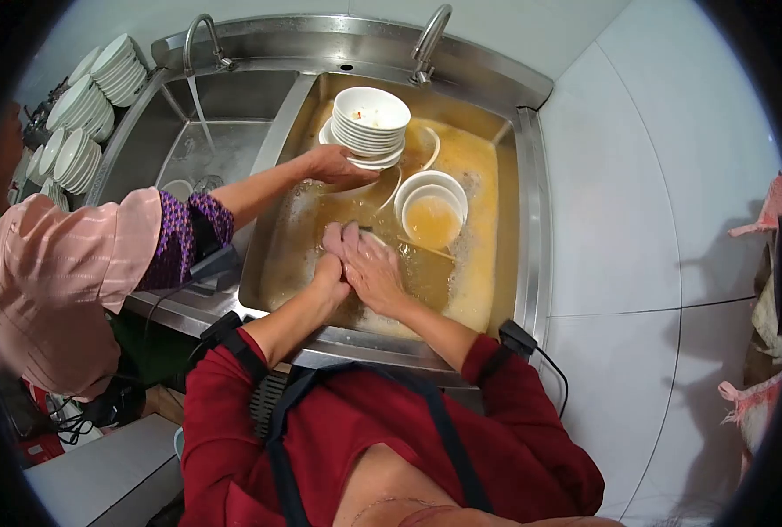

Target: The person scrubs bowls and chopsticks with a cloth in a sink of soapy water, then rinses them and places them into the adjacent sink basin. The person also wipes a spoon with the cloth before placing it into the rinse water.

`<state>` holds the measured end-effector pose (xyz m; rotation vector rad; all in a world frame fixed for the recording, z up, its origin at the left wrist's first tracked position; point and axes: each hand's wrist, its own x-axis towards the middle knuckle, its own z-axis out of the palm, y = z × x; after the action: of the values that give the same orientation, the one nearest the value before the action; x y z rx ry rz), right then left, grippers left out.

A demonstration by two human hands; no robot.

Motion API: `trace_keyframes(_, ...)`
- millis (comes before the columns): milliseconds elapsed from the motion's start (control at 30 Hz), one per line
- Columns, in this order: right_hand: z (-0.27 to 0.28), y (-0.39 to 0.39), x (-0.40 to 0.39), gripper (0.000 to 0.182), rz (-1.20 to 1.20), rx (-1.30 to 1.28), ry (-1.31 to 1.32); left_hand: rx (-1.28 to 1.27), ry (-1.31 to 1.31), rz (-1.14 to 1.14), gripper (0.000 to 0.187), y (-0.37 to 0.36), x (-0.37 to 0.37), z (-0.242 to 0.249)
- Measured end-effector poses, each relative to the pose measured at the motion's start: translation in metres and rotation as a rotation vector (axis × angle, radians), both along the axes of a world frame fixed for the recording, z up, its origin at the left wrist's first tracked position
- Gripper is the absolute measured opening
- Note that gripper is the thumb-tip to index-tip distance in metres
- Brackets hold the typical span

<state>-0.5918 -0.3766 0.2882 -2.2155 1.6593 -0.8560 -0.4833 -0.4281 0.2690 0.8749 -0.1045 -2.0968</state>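
Note:
My left hand (327, 274) and my right hand (371, 274) meet at the surface of the cloudy brown water in the right sink basin (525, 228). Their fingers are bent together over something mostly hidden; a pale edge shows just beyond my right hand, too little to name. Right of my hands, a white bowl (454, 186) floats or stands in the water with brownish liquid inside. Farther back rises a stack of white bowls (369, 140), food scraps in the top one. A co-worker's hand (342, 167) reaches in from the left against the stack's lower side.
Water runs from the left faucet (194, 88) into the left basin (233, 145), where a few dishes lie. Another faucet (426, 48) stands behind the right basin. Stacked white bowls (79, 110) fill the far left side. A tiled wall (610, 220) closes the right.

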Motion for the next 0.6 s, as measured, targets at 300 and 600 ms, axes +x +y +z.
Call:
trace_keyframes(300, -0.073, -0.041, -0.052, 0.04, -0.287, 1.073, -0.939, -0.121, -0.202, -0.27, 0.025, 0.008, 0.018, 0.005)
trace_keyframes(600, -0.031, -0.032, -0.026, 0.037, -0.043, 0.064, -0.188, -0.299, -0.263, -0.52, 0.034, 0.006, 0.002, -0.027)
